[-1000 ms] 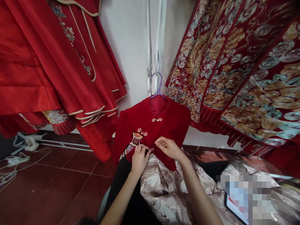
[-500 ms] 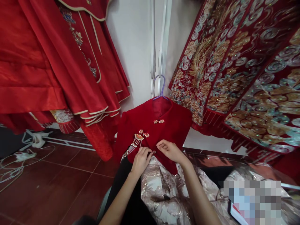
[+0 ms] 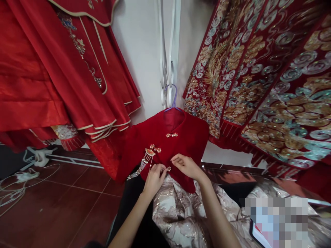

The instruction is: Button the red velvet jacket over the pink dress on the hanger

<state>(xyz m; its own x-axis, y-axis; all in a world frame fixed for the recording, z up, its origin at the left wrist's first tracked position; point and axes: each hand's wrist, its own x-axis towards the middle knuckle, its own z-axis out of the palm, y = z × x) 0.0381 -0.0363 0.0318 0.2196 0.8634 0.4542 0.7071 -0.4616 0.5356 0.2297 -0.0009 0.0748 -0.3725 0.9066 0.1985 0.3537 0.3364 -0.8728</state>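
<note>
A dark red velvet jacket [image 3: 144, 131] hangs in front of me on a purple hanger [image 3: 174, 98]. Beaded flower fastenings [image 3: 171, 135] sit at its collar, and a fan-shaped ornament [image 3: 149, 153] with bead tassels is on its chest at left. With closed fingers, my left hand [image 3: 155, 178] pinches the jacket's lower front edge, right beside a small beaded fastening [image 3: 169, 169]. My right hand [image 3: 186, 167] is held just right of it, thumb and fingertips together; whatever is between them is too small to make out. Pale brocade fabric [image 3: 178, 213] lies beneath both forearms.
Red garments [image 3: 103, 89] hang at left, and a heavily embroidered one [image 3: 248, 79] hangs at right. White cables [image 3: 24, 182] lie on the tiled floor [image 3: 74, 203] near a white rack foot. A phone-like device [image 3: 258, 232], partly blurred out, rests on the fabric at lower right.
The whole view has shifted slightly, so the jacket and garments appear a little further left. My left hand stays at the lower fastening; the right hand keeps its pinch close by.
</note>
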